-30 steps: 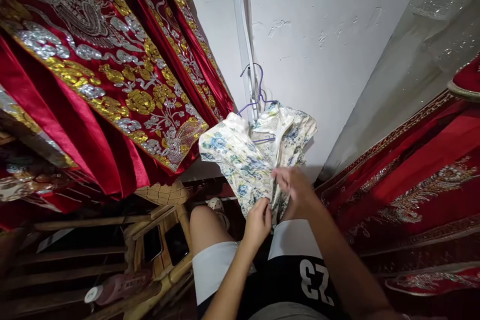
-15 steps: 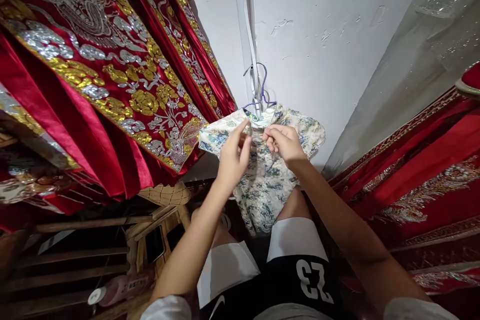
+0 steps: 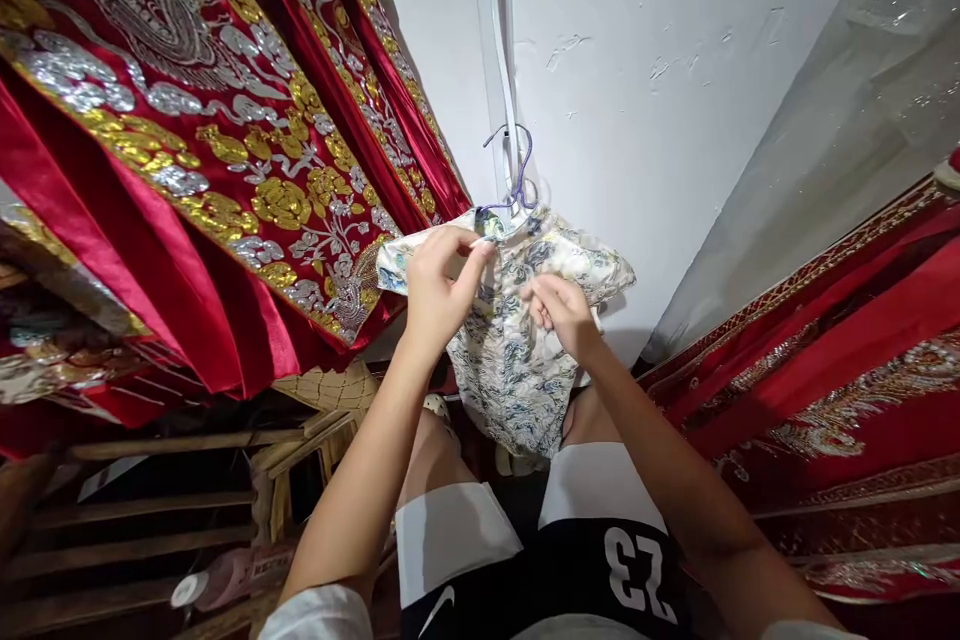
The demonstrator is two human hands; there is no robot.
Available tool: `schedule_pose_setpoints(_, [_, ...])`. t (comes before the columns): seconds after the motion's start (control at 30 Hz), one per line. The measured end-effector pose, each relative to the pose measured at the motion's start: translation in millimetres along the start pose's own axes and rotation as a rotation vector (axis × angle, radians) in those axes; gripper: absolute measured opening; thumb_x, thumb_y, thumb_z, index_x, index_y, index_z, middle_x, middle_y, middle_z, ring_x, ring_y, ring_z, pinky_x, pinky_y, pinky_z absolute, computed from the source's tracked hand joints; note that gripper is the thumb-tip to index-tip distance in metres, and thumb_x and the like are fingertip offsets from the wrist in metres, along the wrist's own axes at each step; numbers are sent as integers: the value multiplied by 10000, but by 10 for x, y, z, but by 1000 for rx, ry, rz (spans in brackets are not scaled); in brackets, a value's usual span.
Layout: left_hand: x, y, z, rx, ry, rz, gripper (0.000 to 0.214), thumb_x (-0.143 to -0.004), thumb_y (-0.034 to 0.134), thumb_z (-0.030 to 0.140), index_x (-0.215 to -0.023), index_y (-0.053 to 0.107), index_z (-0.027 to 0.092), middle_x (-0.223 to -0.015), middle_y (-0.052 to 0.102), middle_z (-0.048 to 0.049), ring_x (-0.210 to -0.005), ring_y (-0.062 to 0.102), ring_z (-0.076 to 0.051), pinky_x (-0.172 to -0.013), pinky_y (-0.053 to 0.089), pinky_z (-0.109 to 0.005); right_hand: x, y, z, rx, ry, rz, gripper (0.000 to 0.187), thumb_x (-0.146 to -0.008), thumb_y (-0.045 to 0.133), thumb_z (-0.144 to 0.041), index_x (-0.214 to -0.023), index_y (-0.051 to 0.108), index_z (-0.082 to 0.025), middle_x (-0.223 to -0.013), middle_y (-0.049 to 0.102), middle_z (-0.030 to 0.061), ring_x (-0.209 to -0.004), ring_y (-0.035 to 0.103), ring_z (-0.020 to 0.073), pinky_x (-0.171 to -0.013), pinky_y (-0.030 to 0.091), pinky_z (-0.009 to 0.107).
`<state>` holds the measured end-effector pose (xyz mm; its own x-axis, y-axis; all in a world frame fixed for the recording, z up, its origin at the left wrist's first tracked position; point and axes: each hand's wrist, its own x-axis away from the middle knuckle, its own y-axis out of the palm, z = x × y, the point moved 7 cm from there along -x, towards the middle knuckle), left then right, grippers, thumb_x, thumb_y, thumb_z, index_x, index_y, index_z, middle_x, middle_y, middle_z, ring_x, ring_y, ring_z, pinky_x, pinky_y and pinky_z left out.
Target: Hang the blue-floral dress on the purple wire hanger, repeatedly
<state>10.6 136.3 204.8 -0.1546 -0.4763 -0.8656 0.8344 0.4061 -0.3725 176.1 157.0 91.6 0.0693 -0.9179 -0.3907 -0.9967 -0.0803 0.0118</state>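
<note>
Shirt: the floral shirt (image 3: 508, 385) hangs on the purple hanger (image 3: 526, 165) against the white wall (image 3: 637, 140), its lower part reaching down between the knees. A second ago the neck gaped and the hanger's bar showed through it; now the front falls together and the bar is out of sight.
Left hand: it has gone from just in front of the neck to the collar (image 3: 491, 222), where thumb and fingers (image 3: 450, 242) appear clamped on the cloth edge of the shirt. The near shoulder looks tugged out of line.
Right hand: the right hand (image 3: 562, 312) has dropped a little from beside the neck to the upper chest of the shirt. Its fingers are curled in; whether they pinch cloth I cannot tell.
Hanger: its hook is up at the pale strip (image 3: 491, 30), and the frame looks turned from its pose half a second ago.
What it means: handling appears to have moved up from the lower front to the neckline, with the left side taken and the right side uncertain. Whether anything there is fastened is too small to tell.
Red cloth: the embroidered red cloth (image 3: 281, 205) hangs left, just beside the sleeve.
</note>
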Motion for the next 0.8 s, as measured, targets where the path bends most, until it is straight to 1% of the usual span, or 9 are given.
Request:
schedule_pose_setpoints(0.1, [23, 132, 90, -20, 61, -93, 200, -980, 569, 321, -822, 608, 205, -804, 658, -23, -772, 587, -171, -750, 445, -329, -149, 81, -329, -22, -83, -39, 400, -967, 511, -598, -890, 600, -217, -583, 535, -41, -488, 417, 104, -488, 323, 242])
schedule_pose_setpoints(0.2, [74, 221, 135, -67, 93, -141, 178, -992, 543, 294, -846, 596, 206, -830, 648, -35, -817, 585, -185, -770, 429, -340, -304, 120, -495, -60, -130, -17, 406, -962, 536, -585, -786, 544, -219, -566, 478, -53, -494, 412, 91, -489, 308, 229])
schedule_pose_setpoints(0.3, [98, 233, 152, -101, 96, -118, 176, -994, 540, 291, -843, 579, 210, -833, 639, -35, -835, 574, -194, -792, 415, -351, -327, 143, -418, -88, -129, 14, 374, -945, 585, -493, -707, 537, -209, -532, 440, -60, -492, 412, 89, -492, 304, 228])
schedule_pose_setpoints(0.37, [77, 184, 159, -81, 70, -44, 189, -996, 537, 297, -830, 567, 212, -822, 632, -29, -817, 569, -191, -794, 412, -352, -265, 140, -295, -84, -105, 55, 353, -920, 614, -451, -676, 551, -203, -515, 449, -58, -484, 409, 91, -490, 310, 231])
schedule_pose_setpoints(0.47, [2, 93, 170, -47, 28, 44, 207, -1000, 529, 312, -819, 558, 215, -817, 634, -25, -810, 566, -188, -801, 417, -351, -149, 130, -171, -90, -73, 89, 368, -908, 614, -503, -695, 566, -206, -528, 490, -51, -478, 413, 95, -479, 321, 237])
schedule_pose_setpoints(0.53, [-57, 83, 186, -53, 32, 12, 219, -999, 526, 333, -816, 561, 219, -817, 641, -24, -812, 562, -190, -803, 418, -353, -120, 132, -190, -100, -64, 67, 396, -913, 586, -583, -775, 589, -212, -567, 541, -41, -478, 420, 96, -475, 332, 239])
schedule_pose_setpoints(0.63, [-95, 133, 209, -79, 66, -95, 241, -1004, 511, 359, -811, 561, 223, -822, 651, -29, -821, 559, -198, -814, 414, -361, -168, 135, -342, -98, -81, 16, 445, -918, 545, -662, -854, 594, -225, -596, 571, -36, -471, 418, 94, -476, 343, 240])
schedule_pose_setpoints(0.7, [-80, 176, 232, -98, 79, -136, 242, -1008, 498, 361, -818, 560, 223, -830, 651, -35, -839, 561, -204, -832, 407, -370, -224, 133, -463, -91, -116, 6, 433, -921, 556, -652, -831, 582, -229, -581, 540, -44, -479, 416, 95, -486, 347, 240])
schedule_pose_setpoints(0.8, [-45, 247, 298, -101, 86, -154, 228, -1007, 499, 353, -833, 567, 223, -838, 651, -34, -847, 564, -205, -840, 399, -378, -279, 115, -554, -72, -179, 44, 384, -931, 591, -563, -748, 541, -229, -568, 486, -51, -505, 418, 98, -507, 341, 243])
